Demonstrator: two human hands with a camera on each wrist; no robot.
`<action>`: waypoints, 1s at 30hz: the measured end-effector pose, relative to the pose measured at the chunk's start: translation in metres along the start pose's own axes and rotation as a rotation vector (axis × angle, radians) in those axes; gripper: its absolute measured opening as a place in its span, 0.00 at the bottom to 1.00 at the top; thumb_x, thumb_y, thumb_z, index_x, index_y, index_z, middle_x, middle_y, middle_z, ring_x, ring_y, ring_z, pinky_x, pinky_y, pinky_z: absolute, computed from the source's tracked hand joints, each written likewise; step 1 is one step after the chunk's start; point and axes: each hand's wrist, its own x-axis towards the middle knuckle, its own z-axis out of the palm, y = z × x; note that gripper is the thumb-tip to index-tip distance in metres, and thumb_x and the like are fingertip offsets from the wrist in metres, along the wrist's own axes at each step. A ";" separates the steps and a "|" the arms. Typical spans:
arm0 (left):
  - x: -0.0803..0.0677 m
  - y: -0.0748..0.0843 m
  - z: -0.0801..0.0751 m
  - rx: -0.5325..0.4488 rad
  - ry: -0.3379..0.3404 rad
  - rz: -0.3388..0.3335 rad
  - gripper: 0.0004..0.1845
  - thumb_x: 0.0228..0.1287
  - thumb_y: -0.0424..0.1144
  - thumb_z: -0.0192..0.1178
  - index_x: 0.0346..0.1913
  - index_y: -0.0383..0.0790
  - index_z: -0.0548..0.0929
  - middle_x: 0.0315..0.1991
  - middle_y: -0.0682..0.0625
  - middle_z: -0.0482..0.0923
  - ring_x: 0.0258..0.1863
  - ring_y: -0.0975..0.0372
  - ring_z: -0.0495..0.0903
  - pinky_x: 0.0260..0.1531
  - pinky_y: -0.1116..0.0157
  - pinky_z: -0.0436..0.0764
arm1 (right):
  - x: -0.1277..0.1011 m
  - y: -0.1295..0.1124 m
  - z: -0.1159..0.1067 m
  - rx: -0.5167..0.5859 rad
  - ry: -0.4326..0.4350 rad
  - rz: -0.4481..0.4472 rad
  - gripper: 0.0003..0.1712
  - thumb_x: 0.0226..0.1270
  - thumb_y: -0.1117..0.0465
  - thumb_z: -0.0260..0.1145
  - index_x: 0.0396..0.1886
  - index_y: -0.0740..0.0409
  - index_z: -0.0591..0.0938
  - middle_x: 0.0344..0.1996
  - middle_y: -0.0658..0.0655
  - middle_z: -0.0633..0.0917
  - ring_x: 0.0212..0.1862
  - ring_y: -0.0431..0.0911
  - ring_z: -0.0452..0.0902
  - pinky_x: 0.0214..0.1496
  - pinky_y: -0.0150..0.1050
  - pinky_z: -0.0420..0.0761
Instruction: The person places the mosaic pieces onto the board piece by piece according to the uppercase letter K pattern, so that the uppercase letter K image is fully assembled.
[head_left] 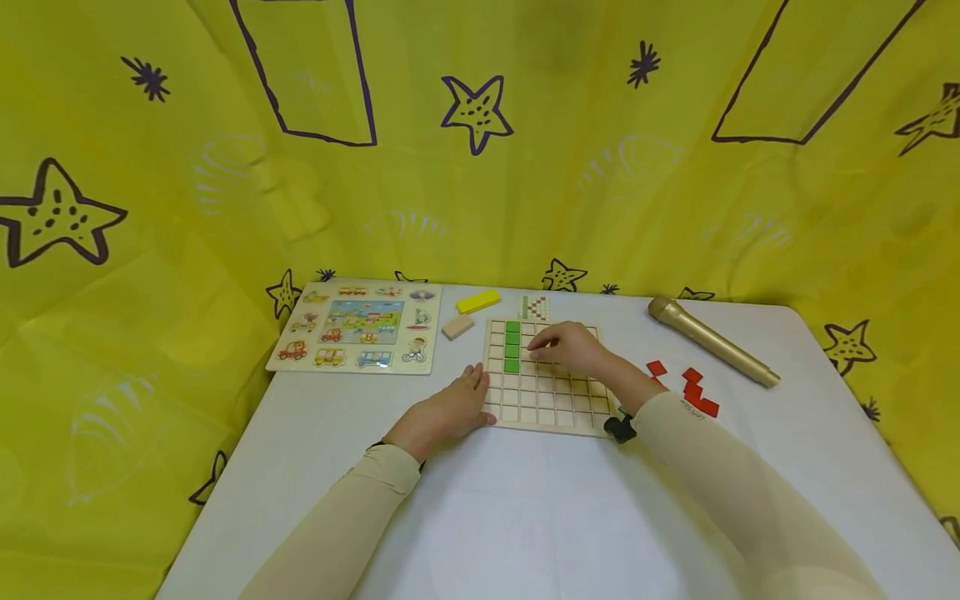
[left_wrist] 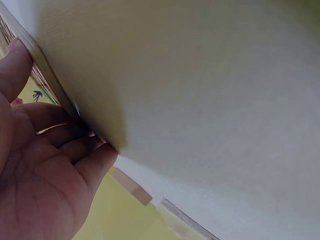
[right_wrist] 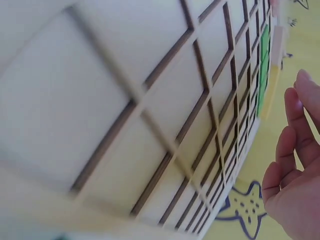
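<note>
A wooden grid board (head_left: 540, 400) lies on the white table. Several green square tiles (head_left: 512, 337) fill part of one column near its left side. My left hand (head_left: 450, 407) rests against the board's left edge, fingers extended along it and thumb at the near corner. In the left wrist view, the left fingertips (left_wrist: 107, 150) touch the board's rim. Over the upper middle of the grid hovers my right hand (head_left: 572, 348), just right of the green tiles. Its thumb and index finger come close together in the right wrist view, with no tile visible between these fingertips (right_wrist: 292, 100).
Several red tiles (head_left: 693, 387) lie right of the board, near a gold microphone (head_left: 712, 340). A pattern card (head_left: 534, 308) sits behind the board. To the left are a yellow block (head_left: 477, 301), a plain wooden block (head_left: 457, 327) and a picture puzzle (head_left: 315, 310). A yellow curtain (head_left: 420, 192) hangs behind.
</note>
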 end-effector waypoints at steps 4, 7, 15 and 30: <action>0.000 0.001 -0.001 0.014 -0.002 0.003 0.45 0.75 0.56 0.52 0.79 0.30 0.48 0.81 0.39 0.38 0.80 0.50 0.39 0.76 0.56 0.50 | -0.014 0.008 -0.012 -0.013 0.008 -0.006 0.11 0.70 0.57 0.70 0.46 0.56 0.90 0.45 0.53 0.86 0.42 0.49 0.74 0.43 0.43 0.76; -0.001 0.001 -0.001 0.011 0.001 0.003 0.45 0.75 0.56 0.52 0.79 0.30 0.47 0.81 0.39 0.38 0.80 0.50 0.40 0.76 0.56 0.50 | -0.024 0.014 -0.021 -0.025 0.016 -0.002 0.10 0.69 0.58 0.70 0.45 0.57 0.90 0.44 0.53 0.86 0.41 0.49 0.73 0.41 0.42 0.75; -0.001 0.001 0.001 0.000 0.001 0.009 0.45 0.76 0.56 0.52 0.79 0.30 0.47 0.81 0.38 0.37 0.80 0.49 0.39 0.76 0.56 0.50 | -0.055 0.029 -0.037 -0.020 0.030 0.040 0.11 0.68 0.58 0.71 0.45 0.58 0.89 0.38 0.51 0.86 0.40 0.49 0.71 0.38 0.42 0.72; -0.001 0.002 0.000 0.011 0.004 0.021 0.45 0.75 0.55 0.52 0.79 0.29 0.47 0.81 0.37 0.38 0.80 0.49 0.39 0.76 0.56 0.49 | -0.103 0.062 -0.056 -0.059 0.054 0.068 0.10 0.67 0.60 0.71 0.45 0.58 0.89 0.37 0.53 0.86 0.40 0.49 0.72 0.37 0.40 0.73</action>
